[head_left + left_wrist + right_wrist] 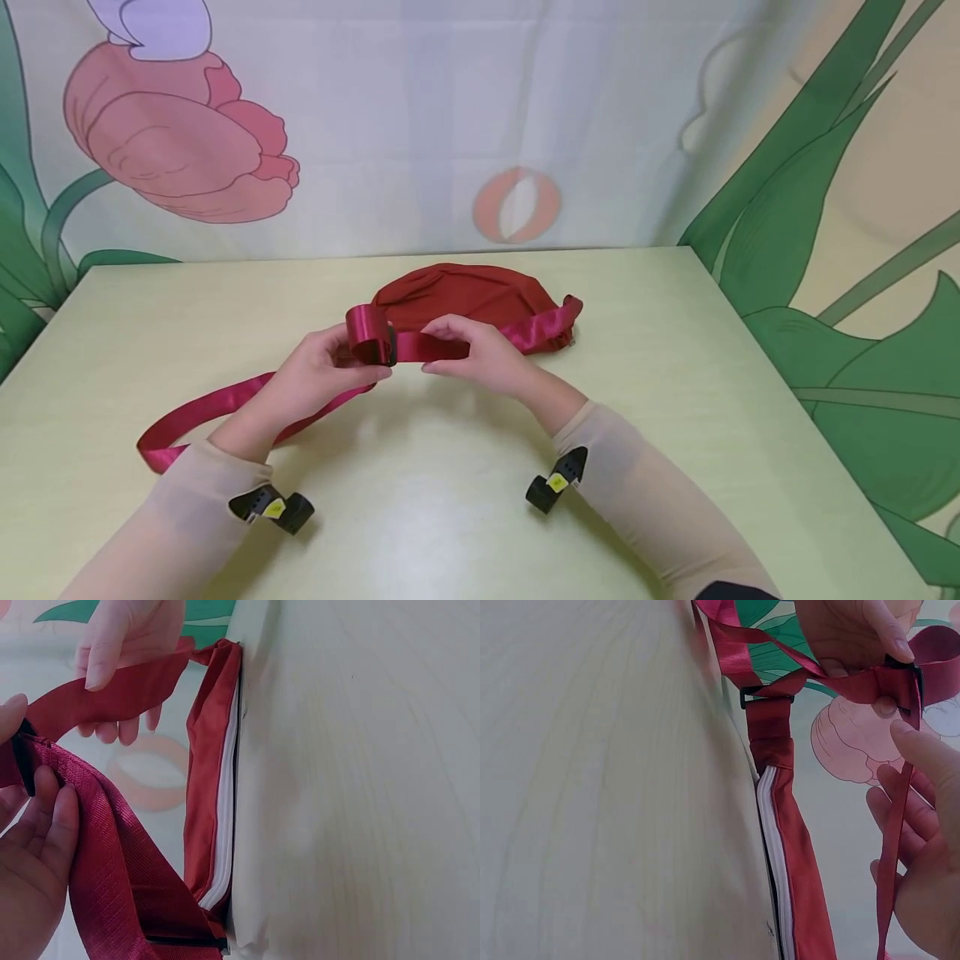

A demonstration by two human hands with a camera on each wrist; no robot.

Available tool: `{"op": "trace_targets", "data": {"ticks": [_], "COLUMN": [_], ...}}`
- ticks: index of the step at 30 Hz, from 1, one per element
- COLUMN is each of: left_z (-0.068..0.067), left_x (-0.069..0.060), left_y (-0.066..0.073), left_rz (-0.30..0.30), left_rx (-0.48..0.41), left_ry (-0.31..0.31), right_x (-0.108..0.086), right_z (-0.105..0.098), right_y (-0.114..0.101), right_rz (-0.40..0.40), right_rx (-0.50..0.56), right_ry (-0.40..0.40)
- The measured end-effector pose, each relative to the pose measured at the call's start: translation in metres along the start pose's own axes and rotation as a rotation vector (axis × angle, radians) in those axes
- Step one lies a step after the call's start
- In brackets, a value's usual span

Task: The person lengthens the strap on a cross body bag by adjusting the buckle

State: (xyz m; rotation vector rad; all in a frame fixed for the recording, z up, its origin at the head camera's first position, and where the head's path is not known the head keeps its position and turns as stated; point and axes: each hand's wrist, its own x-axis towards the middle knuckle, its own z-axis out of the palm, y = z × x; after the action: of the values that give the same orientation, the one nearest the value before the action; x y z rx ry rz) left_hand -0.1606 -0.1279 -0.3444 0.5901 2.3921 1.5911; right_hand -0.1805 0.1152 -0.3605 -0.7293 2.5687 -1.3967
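A pale backdrop (420,125) printed with leaves and a pink flower stands behind a light wooden counter (450,517); on the counter's far half lies a red fabric bag (465,292), beyond both hands and nearest the right one, its long side set roughly crosswise; a crimson strap (416,346) leaves the bag's right end, passes through the right hand and on to the left, and also makes a wide loop out past the left forearm; the left hand (318,371) is clamped on the strap at a black buckle (392,346), thumb and fingers pinching it in front of the bag's left end, with a short loop of strap rising there; the right hand (480,354) curves its thumb and fingers to either side of the strap and holds it, just beside the buckle and in front of the bag's middle, though how tight that hold is I cannot tell; small black cameras (273,507) sit at both wrists; a whitish zip (225,787) runs low along the bag, near the counter; a second black slider (744,697) joins strap to bag.
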Motion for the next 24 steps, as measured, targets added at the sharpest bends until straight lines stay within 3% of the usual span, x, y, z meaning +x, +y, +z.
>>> {"op": "trace_targets", "data": {"ticks": [17,21,24], "left_z": [0.011,0.010,0.008], "left_x": [0.009,0.009,0.009], "left_y": [-0.008,-0.009,-0.009], "left_rz": [0.070,0.093,0.103], "left_rx": [0.046,0.063,0.059], "left_ry": [-0.016,-0.005,0.000], "right_x": [0.004,0.002,0.001], "right_z": [0.012,0.005,-0.002], "right_y": [-0.008,-0.006,-0.003], "right_rz": [-0.012,0.009,-0.017], "right_rx": [-0.004,-0.072,-0.181], "right_ry": [-0.035,-0.075,-0.120]}}
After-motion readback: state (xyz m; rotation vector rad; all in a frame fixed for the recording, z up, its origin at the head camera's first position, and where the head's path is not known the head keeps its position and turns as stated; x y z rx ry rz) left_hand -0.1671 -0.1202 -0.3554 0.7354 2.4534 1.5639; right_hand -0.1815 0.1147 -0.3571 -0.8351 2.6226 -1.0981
